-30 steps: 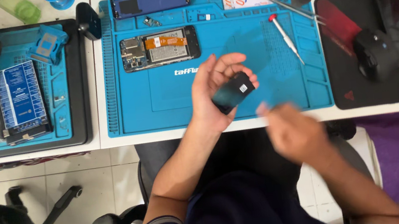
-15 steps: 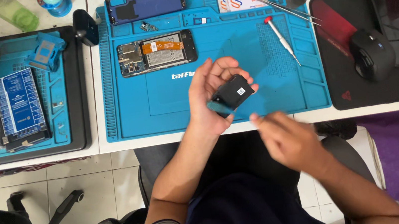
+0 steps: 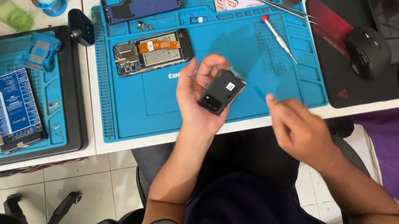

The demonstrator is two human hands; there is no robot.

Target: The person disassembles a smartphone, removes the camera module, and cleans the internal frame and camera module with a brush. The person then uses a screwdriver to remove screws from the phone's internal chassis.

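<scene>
Bench: white table with a blue repair mat [image 3: 159,106], seen from above; tiled floor and chair arms below.
Right hand [image 3: 297,128]: nearest the camera, off the table edge, fingers loosely curled; blurred, can't tell if it pinches anything.
Left hand [image 3: 203,96]: raised over the mat's front edge, fingers wrapped around a small black camera-cover part [image 3: 221,91], held by its edges.
Handling: looks light, rigid, thin plastic with lens windows; likely scratch-prone, so edge grip is the safe hold.
Mid mat: opened phone [image 3: 153,52], orange flex showing; red-capped screwdriver [image 3: 278,38] to its right.
Far mat: dark blue back cover [image 3: 141,1], tweezers [image 3: 282,7].
Sides: black mouse [image 3: 368,52] on the right, blue board [image 3: 14,110] in the left tray.
</scene>
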